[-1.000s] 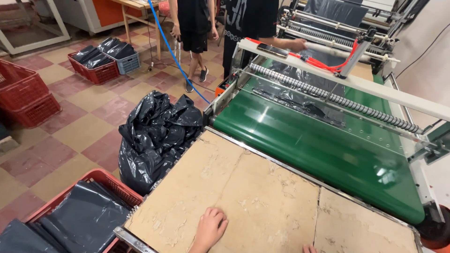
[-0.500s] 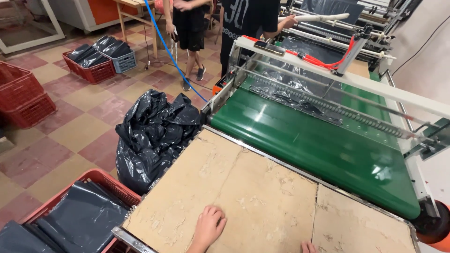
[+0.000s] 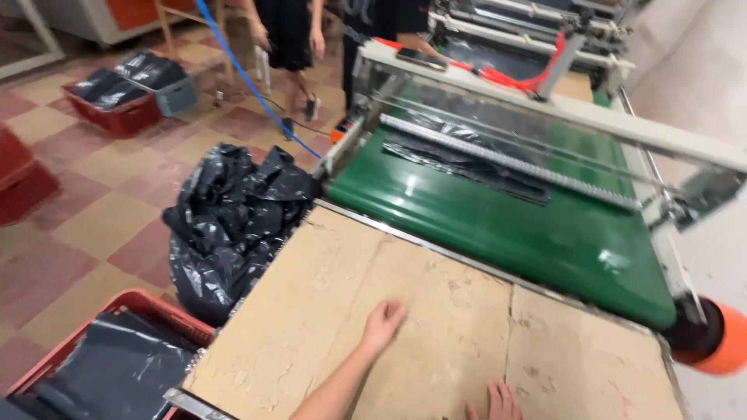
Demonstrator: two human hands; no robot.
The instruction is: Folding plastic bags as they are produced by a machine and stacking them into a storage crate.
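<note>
My left hand (image 3: 383,324) lies flat on the worn cardboard-covered table top (image 3: 327,288), fingers together, holding nothing. Only the fingers of my right hand (image 3: 496,403) show at the bottom edge, resting on the same surface, empty. Beyond the table runs a green conveyor belt (image 3: 498,225) with flat black plastic bags (image 3: 459,159) lying at its far end under a toothed bar (image 3: 506,159).
A heap of crumpled black plastic (image 3: 229,222) sits on the tiled floor left of the table. A red crate of folded black bags (image 3: 109,362) stands at lower left, more crates (image 3: 124,93) farther back. Two people (image 3: 292,47) stand by the machine's far end. An orange roller (image 3: 720,342) sticks out right.
The view has swung slightly right and closer to the table. My hands stay flat on the cardboard, with more of the right fingers showing now.
</note>
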